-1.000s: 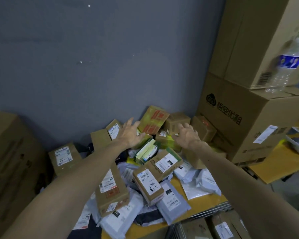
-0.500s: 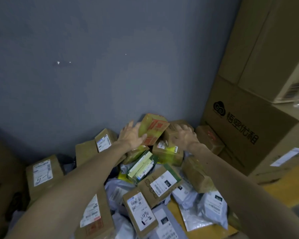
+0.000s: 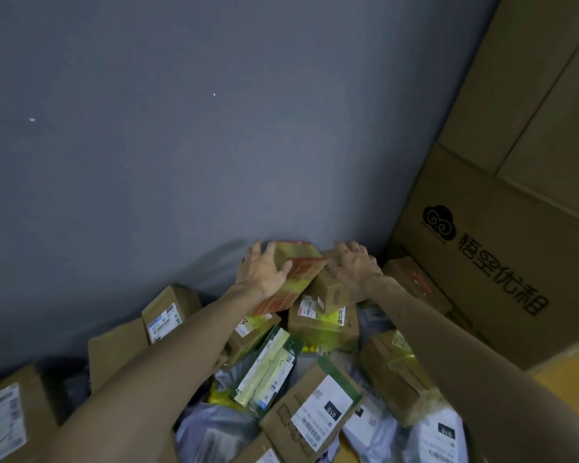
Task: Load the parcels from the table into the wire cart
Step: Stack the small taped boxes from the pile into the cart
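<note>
Parcels [image 3: 169, 312] are heaped on the yellow worktop [image 3: 569, 385] and pushed up close to the grey wall [image 3: 214, 128]. Small cardboard boxes and grey poly mailers [image 3: 214, 429] are mixed together.

At 12 o'clock of the heap, close against the wall, a yellow-and-red box [image 3: 301, 262] is held tilted by the left hand [image 3: 263, 272]. Its fingers are wrapped over the far upper edge and the thumb is pressed on the near face. Just beside it, at 1 o'clock, a plain brown box [image 3: 331, 290] is covered by the right hand [image 3: 356, 269]. The fingers of that hand are curled over the far top edge; the thumb cannot be made out. The two boxes are touching each other, and both are propped on a brown box bound with yellow tape [image 3: 325, 329] directly beneath.

At 6 o'clock from that taped box, a flat green-edged packet [image 3: 268, 365] is laid slantwise. Beside it, at 5 o'clock, a brown box with a white barcode label [image 3: 315, 406] is seen. A second tape-bound box [image 3: 395, 375] is lying at 4 o'clock, with a white mailer [image 3: 442, 436] below it.

At 3 o'clock the heap is hemmed in by large stacked cartons [image 3: 482, 279], the lower one printed with a black cloud logo and characters. At 8 o'clock a labelled box [image 3: 7, 419] is cut off by the frame edge. Both forearms are stretched from 6 o'clock across the heap.
</note>
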